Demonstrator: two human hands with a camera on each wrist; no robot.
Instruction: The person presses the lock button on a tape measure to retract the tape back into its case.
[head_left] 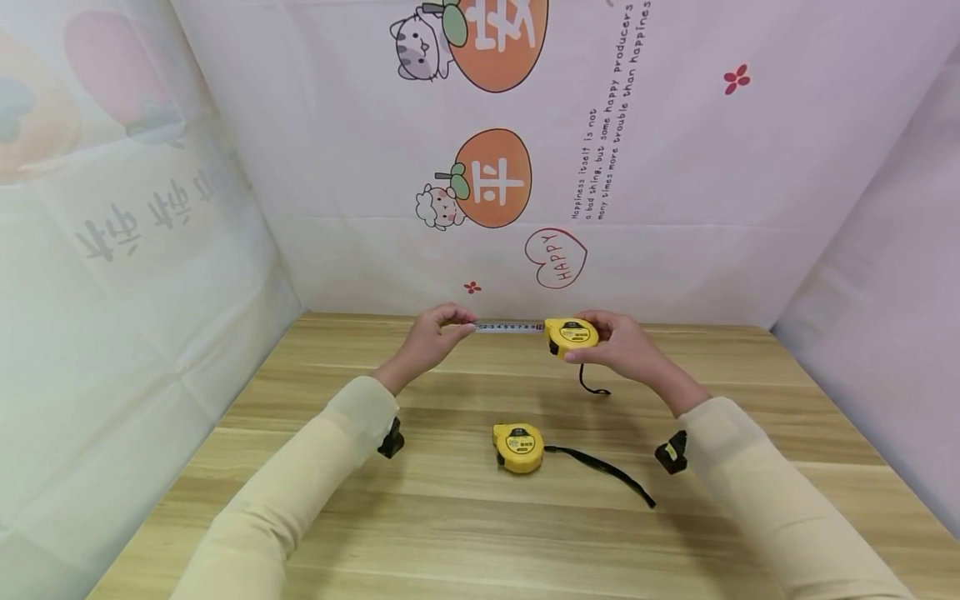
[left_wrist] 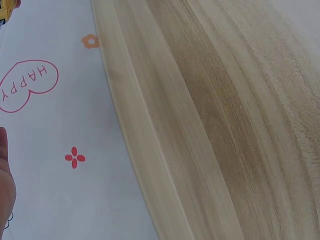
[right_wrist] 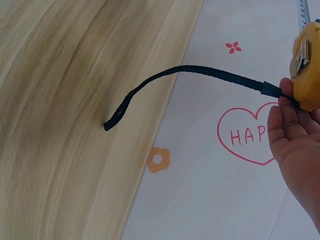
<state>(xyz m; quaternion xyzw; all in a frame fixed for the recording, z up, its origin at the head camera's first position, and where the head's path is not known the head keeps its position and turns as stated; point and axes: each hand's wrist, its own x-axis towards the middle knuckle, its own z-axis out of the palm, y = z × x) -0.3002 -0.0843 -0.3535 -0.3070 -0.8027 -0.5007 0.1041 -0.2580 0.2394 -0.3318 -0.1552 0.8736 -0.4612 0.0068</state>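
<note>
My right hand (head_left: pixel 618 343) grips a yellow tape measure (head_left: pixel 573 335) above the far part of the table, its black wrist strap (right_wrist: pixel 215 72) hanging down. A short length of white blade (head_left: pixel 512 327) runs left out of the case, with numbers up to about 10 showing. At the blade's free end, my left hand (head_left: pixel 438 333) pinches the tip between thumb and fingers. Closer to me, a second yellow tape measure (head_left: pixel 519 448) lies on the wood, its black strap (head_left: pixel 603 473) stretched to the right. The left wrist view catches only a sliver of the left hand.
The wood-grain table (head_left: pixel 450 533) ends at a white printed cloth (head_left: pixel 660 167) hung behind it, with more cloth on both sides. A small black device (head_left: pixel 391 439) sits at the left wrist and another (head_left: pixel 672 452) at the right.
</note>
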